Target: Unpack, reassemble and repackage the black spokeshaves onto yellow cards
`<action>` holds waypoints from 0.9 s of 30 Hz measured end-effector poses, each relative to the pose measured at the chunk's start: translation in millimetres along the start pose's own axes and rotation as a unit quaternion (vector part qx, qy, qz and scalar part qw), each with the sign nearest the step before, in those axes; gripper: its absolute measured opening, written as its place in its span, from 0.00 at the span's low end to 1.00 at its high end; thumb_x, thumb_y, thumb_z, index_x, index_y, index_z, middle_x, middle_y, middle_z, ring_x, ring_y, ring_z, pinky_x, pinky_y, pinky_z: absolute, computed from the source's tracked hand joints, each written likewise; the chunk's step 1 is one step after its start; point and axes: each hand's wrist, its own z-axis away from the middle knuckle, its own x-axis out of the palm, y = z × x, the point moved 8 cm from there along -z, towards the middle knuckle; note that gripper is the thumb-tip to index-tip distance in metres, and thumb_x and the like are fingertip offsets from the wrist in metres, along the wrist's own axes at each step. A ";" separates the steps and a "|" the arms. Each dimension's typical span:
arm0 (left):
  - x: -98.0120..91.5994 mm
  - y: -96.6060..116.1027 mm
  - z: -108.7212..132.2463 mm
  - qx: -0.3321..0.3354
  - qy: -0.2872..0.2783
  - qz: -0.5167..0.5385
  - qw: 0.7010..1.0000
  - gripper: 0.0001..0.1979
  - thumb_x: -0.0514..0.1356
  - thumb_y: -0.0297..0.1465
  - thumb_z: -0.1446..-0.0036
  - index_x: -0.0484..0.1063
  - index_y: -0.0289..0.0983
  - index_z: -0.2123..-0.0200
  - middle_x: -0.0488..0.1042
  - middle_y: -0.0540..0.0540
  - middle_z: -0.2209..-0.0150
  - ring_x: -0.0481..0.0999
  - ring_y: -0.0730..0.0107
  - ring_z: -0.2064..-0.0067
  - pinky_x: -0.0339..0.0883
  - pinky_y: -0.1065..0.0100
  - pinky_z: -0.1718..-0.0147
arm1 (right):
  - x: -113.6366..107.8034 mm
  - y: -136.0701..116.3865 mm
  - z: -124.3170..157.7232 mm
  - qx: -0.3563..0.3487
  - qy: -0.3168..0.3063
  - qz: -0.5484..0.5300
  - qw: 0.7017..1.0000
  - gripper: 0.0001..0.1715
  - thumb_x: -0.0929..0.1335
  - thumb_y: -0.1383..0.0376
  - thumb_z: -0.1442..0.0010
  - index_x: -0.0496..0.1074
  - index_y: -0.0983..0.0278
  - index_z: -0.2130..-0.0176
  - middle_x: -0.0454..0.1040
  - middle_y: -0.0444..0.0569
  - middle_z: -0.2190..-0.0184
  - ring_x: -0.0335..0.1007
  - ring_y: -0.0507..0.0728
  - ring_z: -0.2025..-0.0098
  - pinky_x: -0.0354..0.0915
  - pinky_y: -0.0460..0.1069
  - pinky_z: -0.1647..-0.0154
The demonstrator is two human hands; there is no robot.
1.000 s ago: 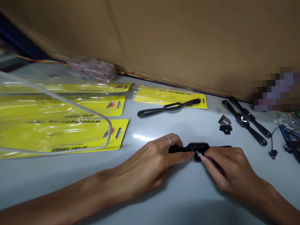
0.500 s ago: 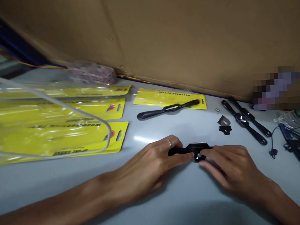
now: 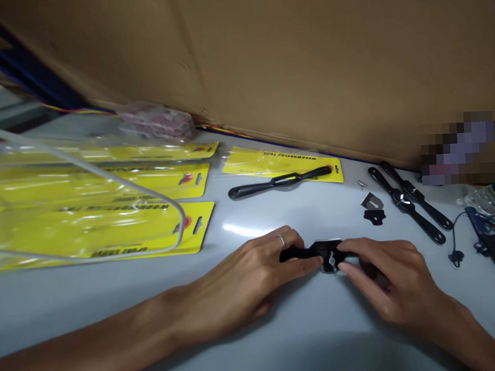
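The nearest tool [image 3: 326, 246] is black, its screw [image 3: 331, 260] bright silver. Yellow cards [image 3: 122, 228] carry black lettering [image 3: 156, 207] and a red emblem [image 3: 187, 222]. Around me I see a pale grey tabletop [image 3: 254, 338], brown cardboard [image 3: 307, 57], a whitish cable [image 3: 181, 217] and a silver ring [image 3: 281, 241]; one loose plate [image 3: 374, 217] is black, the blade beside it [image 3: 374, 202] grey.

Inverted "WOODWORKING" is printed on the far yellow card [image 3: 250, 161]; inverted "SPOKE SHAVE" is printed on the nearest yellow card [image 3: 130, 234].
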 end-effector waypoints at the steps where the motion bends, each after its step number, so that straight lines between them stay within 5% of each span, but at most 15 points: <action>1: -0.6 0.6 -0.3 0.002 0.003 -0.002 1.000 0.40 0.55 0.12 0.58 0.71 0.39 0.40 0.73 0.42 0.53 0.77 0.63 0.57 0.75 0.65 0.60 | -1.4 -1.1 1.2 -0.021 -0.013 0.021 0.999 0.09 0.64 0.66 0.27 0.73 0.63 0.53 0.77 0.41 0.72 0.72 0.51 0.74 0.61 0.48 0.69; 4: -2.8 2.1 -1.3 0.007 0.014 -0.003 1.000 0.38 0.54 0.12 0.56 0.72 0.38 0.41 0.74 0.42 0.54 0.77 0.63 0.57 0.75 0.65 0.60 | -0.1 -4.9 4.5 -0.070 -0.033 0.079 0.994 0.12 0.63 0.64 0.26 0.73 0.63 0.49 0.80 0.44 0.68 0.75 0.53 0.71 0.60 0.50 0.69; 13: -1.5 1.4 -2.5 0.003 0.003 -0.003 1.000 0.38 0.54 0.12 0.55 0.71 0.39 0.40 0.74 0.42 0.55 0.77 0.63 0.59 0.75 0.66 0.61 | 16.4 -8.8 1.5 -0.066 -0.023 0.129 0.989 0.19 0.63 0.67 0.26 0.71 0.64 0.69 0.72 0.43 0.77 0.68 0.53 0.77 0.54 0.52 0.72; 19: -2.4 0.0 -1.1 -0.003 0.011 0.001 1.000 0.39 0.54 0.12 0.57 0.71 0.40 0.41 0.74 0.44 0.55 0.77 0.64 0.59 0.74 0.67 0.61 | 10.0 -6.7 -1.2 -0.024 0.004 -0.011 1.000 0.24 0.62 0.66 0.26 0.66 0.62 0.76 0.68 0.40 0.81 0.63 0.49 0.80 0.53 0.49 0.75; 23: -2.4 1.5 -1.5 0.000 0.005 -0.006 1.000 0.39 0.54 0.12 0.57 0.71 0.40 0.41 0.74 0.43 0.54 0.77 0.64 0.57 0.74 0.67 0.60 | -4.3 -5.2 2.0 -0.050 -0.003 0.050 0.998 0.11 0.63 0.67 0.27 0.75 0.65 0.57 0.77 0.44 0.73 0.72 0.52 0.74 0.59 0.49 0.70; 25: -3.5 1.7 -1.8 0.000 0.011 -0.005 1.000 0.38 0.54 0.13 0.56 0.71 0.40 0.40 0.74 0.43 0.53 0.77 0.64 0.58 0.75 0.66 0.60 | -4.2 -5.2 4.5 -0.071 -0.031 0.083 0.994 0.15 0.63 0.66 0.27 0.73 0.64 0.45 0.80 0.46 0.67 0.75 0.53 0.71 0.61 0.50 0.69; 27: -3.9 1.4 -1.9 0.000 0.016 -0.004 1.000 0.38 0.54 0.13 0.55 0.70 0.40 0.40 0.74 0.43 0.53 0.77 0.64 0.58 0.75 0.66 0.60 | -2.5 -4.5 5.6 -0.078 -0.042 0.093 0.992 0.15 0.63 0.66 0.27 0.73 0.63 0.44 0.81 0.46 0.66 0.75 0.53 0.71 0.60 0.50 0.70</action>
